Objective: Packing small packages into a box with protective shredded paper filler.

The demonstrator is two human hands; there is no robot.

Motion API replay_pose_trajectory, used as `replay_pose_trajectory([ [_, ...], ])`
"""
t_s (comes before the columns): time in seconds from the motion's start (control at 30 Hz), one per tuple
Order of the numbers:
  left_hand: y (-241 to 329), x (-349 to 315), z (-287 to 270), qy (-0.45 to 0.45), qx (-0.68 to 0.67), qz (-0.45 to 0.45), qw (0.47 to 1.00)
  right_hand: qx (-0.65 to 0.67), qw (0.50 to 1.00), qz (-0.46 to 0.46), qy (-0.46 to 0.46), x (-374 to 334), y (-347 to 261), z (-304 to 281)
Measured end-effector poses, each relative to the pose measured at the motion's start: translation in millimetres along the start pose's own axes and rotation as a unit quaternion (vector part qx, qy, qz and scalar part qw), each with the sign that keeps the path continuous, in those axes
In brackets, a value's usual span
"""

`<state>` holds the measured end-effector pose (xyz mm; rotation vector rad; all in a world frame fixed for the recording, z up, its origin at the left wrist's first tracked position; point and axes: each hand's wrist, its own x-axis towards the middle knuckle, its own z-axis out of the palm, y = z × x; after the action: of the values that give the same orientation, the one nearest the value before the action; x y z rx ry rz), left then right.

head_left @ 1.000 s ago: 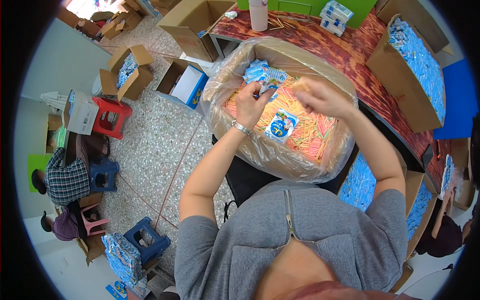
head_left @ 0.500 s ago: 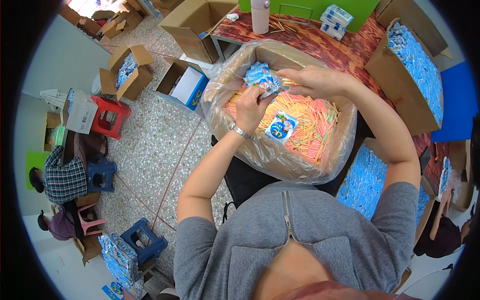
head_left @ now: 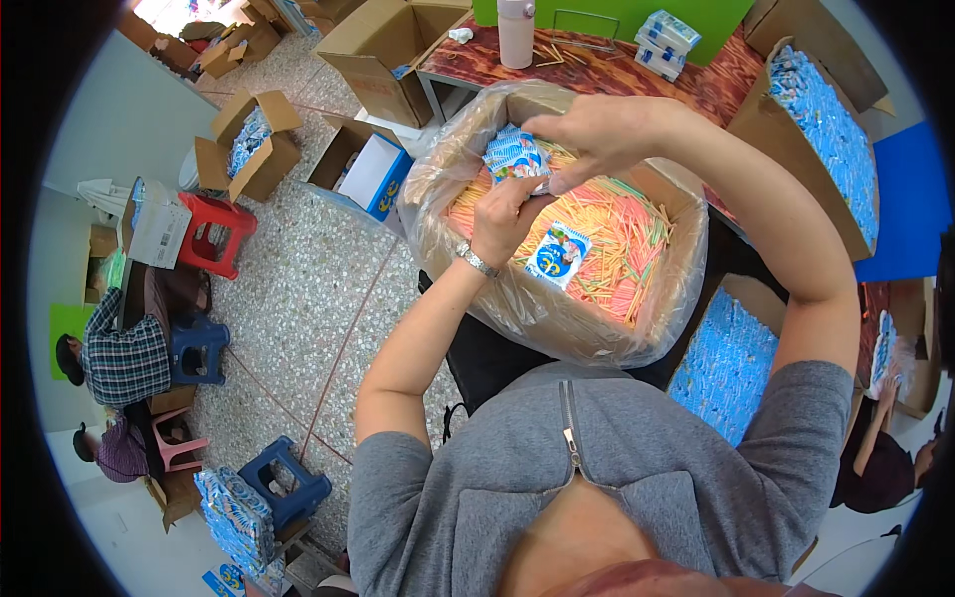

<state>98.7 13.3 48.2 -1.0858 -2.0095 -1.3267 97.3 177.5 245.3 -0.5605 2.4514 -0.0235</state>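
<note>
A carton lined with clear plastic [head_left: 557, 333] stands in front of me, filled with thin pink, yellow and green sticks [head_left: 622, 259]. My left hand [head_left: 505, 221] is closed on the edge of a small blue-and-white packet [head_left: 542, 186] above the sticks. Over that packet arches my right hand [head_left: 602, 134], its fingers stretched toward the left and the thumb side low beside the packet. I see no sticks in it, though its palm is hidden. More blue-and-white packets [head_left: 512, 149] lie just beyond my left hand. Another single packet [head_left: 559, 255] rests flat on the sticks.
Cartons full of blue packets stand at the right [head_left: 821, 149] and beside my right elbow [head_left: 726, 358]. A bottle [head_left: 516, 35] stands on the red-brown table [head_left: 607, 75]. Stools, including a red one [head_left: 214, 234], and more boxes are at left. Other people sit at both sides.
My right hand has moved left and turned over the packet; the pale sticks at its fingertips no longer show. My right elbow has swung outward. The left hand has barely moved.
</note>
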Motion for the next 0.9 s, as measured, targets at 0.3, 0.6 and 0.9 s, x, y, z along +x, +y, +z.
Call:
replay_pose_trajectory([
  [0.3,-5,4,1,-0.024,-0.177,-0.19,0.965,0.141,0.909,-0.162,0.356,21,37,72],
  [0.6,-26,-7,-22,-0.013,-0.041,-0.254,0.966,0.22,0.926,-0.04,0.304,137,58,133],
  [0.9,-27,-14,-16,-0.177,0.082,-0.162,0.967,0.152,0.891,0.014,0.428,141,54,159],
])
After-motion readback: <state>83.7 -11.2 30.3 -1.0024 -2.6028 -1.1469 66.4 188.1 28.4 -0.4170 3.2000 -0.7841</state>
